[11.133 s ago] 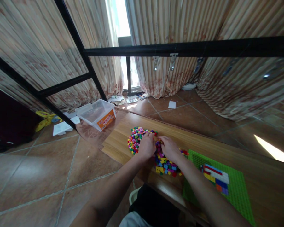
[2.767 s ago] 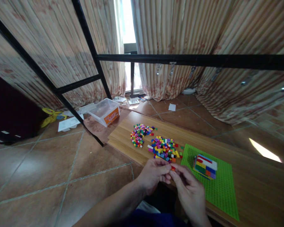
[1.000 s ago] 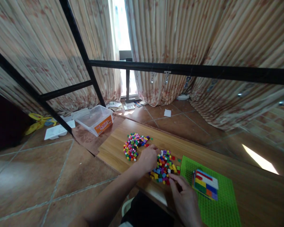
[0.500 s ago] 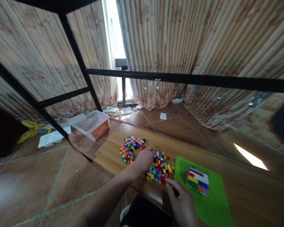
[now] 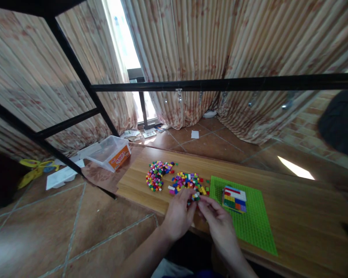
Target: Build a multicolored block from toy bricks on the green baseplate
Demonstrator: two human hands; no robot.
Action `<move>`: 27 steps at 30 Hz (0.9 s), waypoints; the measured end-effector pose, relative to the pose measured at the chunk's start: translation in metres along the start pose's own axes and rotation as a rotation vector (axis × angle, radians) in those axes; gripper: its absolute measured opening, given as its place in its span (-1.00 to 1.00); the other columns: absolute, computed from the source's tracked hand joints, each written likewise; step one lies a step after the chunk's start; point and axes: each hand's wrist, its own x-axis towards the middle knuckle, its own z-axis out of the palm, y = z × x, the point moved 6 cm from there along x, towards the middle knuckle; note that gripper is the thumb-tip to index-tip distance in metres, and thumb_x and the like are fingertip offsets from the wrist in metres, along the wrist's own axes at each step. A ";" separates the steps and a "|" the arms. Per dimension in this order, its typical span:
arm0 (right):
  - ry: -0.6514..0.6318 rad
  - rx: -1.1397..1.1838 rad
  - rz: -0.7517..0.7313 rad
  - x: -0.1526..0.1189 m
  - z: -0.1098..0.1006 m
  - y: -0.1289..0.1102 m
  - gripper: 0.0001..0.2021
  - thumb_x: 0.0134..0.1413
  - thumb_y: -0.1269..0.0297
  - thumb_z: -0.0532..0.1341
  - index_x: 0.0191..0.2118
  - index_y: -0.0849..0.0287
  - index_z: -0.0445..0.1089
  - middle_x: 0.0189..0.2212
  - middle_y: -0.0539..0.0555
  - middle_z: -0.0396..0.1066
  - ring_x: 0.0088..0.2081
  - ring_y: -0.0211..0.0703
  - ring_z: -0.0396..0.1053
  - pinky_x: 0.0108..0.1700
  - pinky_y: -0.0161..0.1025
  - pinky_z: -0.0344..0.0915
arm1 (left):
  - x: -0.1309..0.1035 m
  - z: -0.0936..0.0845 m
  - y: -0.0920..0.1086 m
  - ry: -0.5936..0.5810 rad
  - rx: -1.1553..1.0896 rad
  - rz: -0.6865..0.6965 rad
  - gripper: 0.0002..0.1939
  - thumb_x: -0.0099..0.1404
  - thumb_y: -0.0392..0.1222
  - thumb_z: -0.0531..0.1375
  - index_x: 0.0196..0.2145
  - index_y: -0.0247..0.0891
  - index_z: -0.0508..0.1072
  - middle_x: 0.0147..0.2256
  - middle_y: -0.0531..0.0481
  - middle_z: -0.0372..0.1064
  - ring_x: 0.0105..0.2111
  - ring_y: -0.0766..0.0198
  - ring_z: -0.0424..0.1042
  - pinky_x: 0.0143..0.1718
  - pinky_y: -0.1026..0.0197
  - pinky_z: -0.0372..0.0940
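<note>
My left hand [image 5: 178, 214] is closed, its fingertips around small bricks [image 5: 195, 197], white and green among them, at the near edge of the right brick pile [image 5: 188, 180]. Close beside it, my right hand [image 5: 217, 218] is also closed, fingertips meeting the same spot; what it pinches is too small to make out. To the right lies a green studded baseplate [image 5: 253, 227], with a stacked multicoloured block [image 5: 234, 199] standing on it. Another loose brick pile [image 5: 155, 175] is to the left.
The wooden table [image 5: 292, 208] stretches to the right. On the left stand a clear plastic bin [image 5: 110, 152] with an orange label and a white tray [image 5: 64, 175]. A black metal bar [image 5: 214, 83] crosses in front of the curtains.
My left hand has moved from between the two piles down to the right, meeting my right hand near the table's front edge. The whole view has shifted.
</note>
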 end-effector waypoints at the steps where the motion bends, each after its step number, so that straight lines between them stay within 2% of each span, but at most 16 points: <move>1: 0.018 0.021 -0.002 -0.001 -0.001 -0.001 -0.61 -0.16 -0.05 0.35 -0.27 0.14 0.53 -0.41 0.06 0.53 -0.44 -0.19 0.42 -0.43 -0.29 0.35 | -0.002 0.001 0.004 -0.005 -0.006 0.006 -0.79 0.28 -0.32 0.11 -0.12 -0.19 0.39 -0.15 -0.05 0.43 -0.13 0.18 0.41 -0.06 0.15 0.31; 3: 0.049 0.041 -0.006 -0.004 -0.006 -0.002 -0.65 -0.16 -0.01 0.36 -0.29 0.14 0.53 -0.49 0.03 0.51 -0.50 -0.23 0.37 -0.48 -0.31 0.31 | -0.005 0.002 0.009 -0.016 -0.013 0.014 -0.80 0.29 -0.31 0.12 -0.13 -0.19 0.40 -0.15 -0.06 0.44 -0.12 0.18 0.42 -0.06 0.15 0.31; 8: 0.042 -0.001 -0.075 -0.012 -0.012 -0.012 -0.72 -0.12 0.05 0.35 -0.31 0.11 0.54 -0.33 0.08 0.55 -0.27 -0.10 0.47 -0.19 -0.15 0.41 | -0.011 0.003 0.016 -0.014 -0.030 0.003 -0.78 0.26 -0.31 0.14 -0.12 -0.18 0.42 -0.16 -0.05 0.46 -0.17 0.19 0.44 -0.09 0.18 0.33; 11: 0.007 -0.031 -0.124 -0.017 -0.009 -0.022 -0.76 -0.09 0.06 0.33 -0.33 0.10 0.53 -0.36 0.07 0.54 -0.28 -0.10 0.47 -0.19 -0.16 0.41 | -0.014 0.004 0.019 -0.022 -0.027 -0.002 -0.76 0.25 -0.34 0.13 -0.13 -0.20 0.45 -0.18 -0.05 0.48 -0.18 0.20 0.45 -0.08 0.18 0.31; 17: -0.055 -0.178 -0.213 -0.024 -0.009 -0.029 -0.80 0.05 0.11 0.25 -0.29 0.10 0.52 -0.31 0.06 0.51 -0.22 -0.12 0.44 -0.17 -0.23 0.37 | -0.016 0.010 0.016 -0.094 -0.085 -0.110 -0.78 0.24 -0.30 0.10 -0.20 -0.21 0.51 -0.37 0.01 0.49 -0.41 0.26 0.42 -0.31 0.26 0.30; 20: -0.066 -0.205 -0.172 -0.026 -0.012 -0.023 -0.77 0.07 0.09 0.23 -0.24 0.10 0.51 -0.27 0.08 0.51 -0.18 -0.09 0.44 -0.17 -0.22 0.36 | -0.017 0.013 0.013 -0.118 -0.084 -0.154 -0.65 0.20 -0.31 0.11 -0.04 -0.22 0.45 -0.28 -0.03 0.51 -0.37 0.22 0.44 -0.28 0.23 0.32; 23: -0.081 -0.252 -0.134 -0.027 -0.013 -0.018 -0.76 0.03 0.09 0.26 -0.23 0.10 0.51 -0.28 0.08 0.51 -0.21 -0.07 0.44 -0.20 -0.21 0.36 | -0.018 0.016 0.012 -0.157 0.010 -0.133 -0.44 0.18 -0.36 0.08 0.17 -0.22 0.28 -0.18 -0.09 0.50 -0.25 0.14 0.48 -0.15 0.15 0.33; 27: -0.113 -0.214 -0.120 -0.027 -0.012 -0.016 -0.79 0.03 0.12 0.26 -0.29 0.12 0.51 -0.37 0.05 0.49 -0.31 -0.13 0.42 -0.26 -0.24 0.34 | -0.020 0.021 0.015 -0.204 0.001 -0.106 -0.37 0.20 -0.35 0.07 0.24 -0.17 0.16 -0.25 -0.07 0.49 -0.27 0.13 0.48 -0.17 0.13 0.34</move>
